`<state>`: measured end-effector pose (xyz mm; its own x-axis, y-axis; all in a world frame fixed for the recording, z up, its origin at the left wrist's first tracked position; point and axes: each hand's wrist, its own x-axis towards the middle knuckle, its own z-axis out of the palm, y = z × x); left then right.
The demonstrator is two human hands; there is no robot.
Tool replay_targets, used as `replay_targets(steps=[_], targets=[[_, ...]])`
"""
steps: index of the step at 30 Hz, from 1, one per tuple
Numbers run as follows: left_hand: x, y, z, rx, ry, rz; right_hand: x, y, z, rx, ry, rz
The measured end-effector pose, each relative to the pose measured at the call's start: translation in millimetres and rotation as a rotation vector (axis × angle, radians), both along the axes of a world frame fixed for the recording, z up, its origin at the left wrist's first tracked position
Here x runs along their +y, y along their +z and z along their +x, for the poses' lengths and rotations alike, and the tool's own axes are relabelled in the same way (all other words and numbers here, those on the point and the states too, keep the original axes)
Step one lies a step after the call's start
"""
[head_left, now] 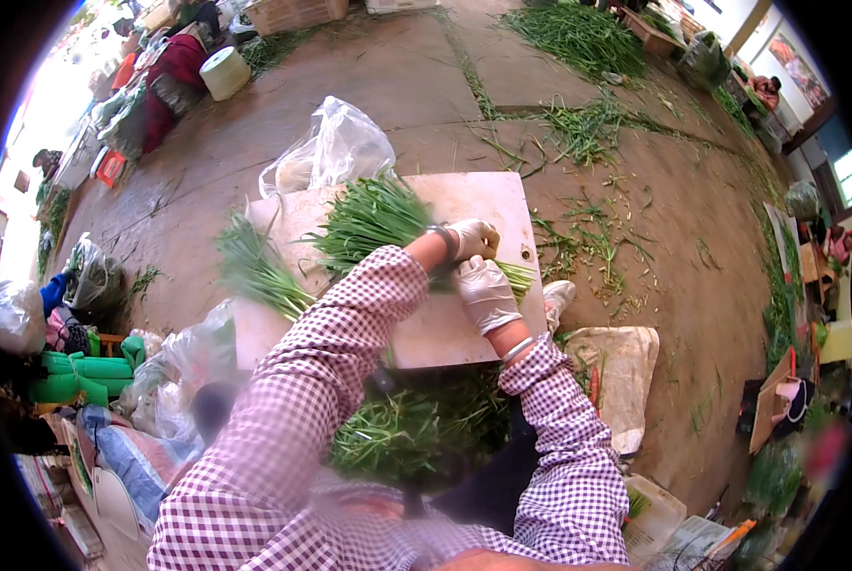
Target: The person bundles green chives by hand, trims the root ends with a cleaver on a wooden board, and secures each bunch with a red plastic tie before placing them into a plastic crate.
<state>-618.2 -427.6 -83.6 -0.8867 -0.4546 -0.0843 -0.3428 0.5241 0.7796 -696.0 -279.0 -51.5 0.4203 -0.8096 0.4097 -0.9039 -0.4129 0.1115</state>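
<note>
The pale board (pixel 455 343) is apparently used as worktop. At its middle, 1 leafy bunch (pixel 371 217) is seemingly steadied by the right hand (pixel 486 293), clasped round its stems (pixel 516 276); the left hand's (pixel 474 240) grip cannot be told.

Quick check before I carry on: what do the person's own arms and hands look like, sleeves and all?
The left hand and right hand wear thin, whitish gloves. The sleeves are purple-and-white checked and bunched up short of the wrists. A dark grey band circles the left wrist, a pale band the right.
</note>
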Motion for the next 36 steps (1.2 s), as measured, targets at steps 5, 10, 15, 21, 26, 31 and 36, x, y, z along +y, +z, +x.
replay_targets(steps=[5,10,15,21,26,31,36], targets=[[-1,9,-2,0.156,-0.051,0.144,-1,16,4,0.003,0.048,0.040],[-10,39,-22,-0.313,-0.478,0.057,-10,21,26,0.331,-0.033,0.333],[7,67,-34,-0.420,-0.201,-0.089,-22,69,39,0.167,-0.176,0.737],[53,84,-5,0.393,0.737,-0.070,-55,-39,-18,-0.380,-0.231,0.737],[121,33,44,0.235,0.998,0.187,-60,-21,-36,-0.954,-0.436,0.960],[147,6,27,0.126,0.887,0.566,-53,-35,-40,-0.960,-0.479,0.875],[136,-41,23,0.459,0.940,0.866,-52,-22,-23,-0.885,-0.460,0.801]])
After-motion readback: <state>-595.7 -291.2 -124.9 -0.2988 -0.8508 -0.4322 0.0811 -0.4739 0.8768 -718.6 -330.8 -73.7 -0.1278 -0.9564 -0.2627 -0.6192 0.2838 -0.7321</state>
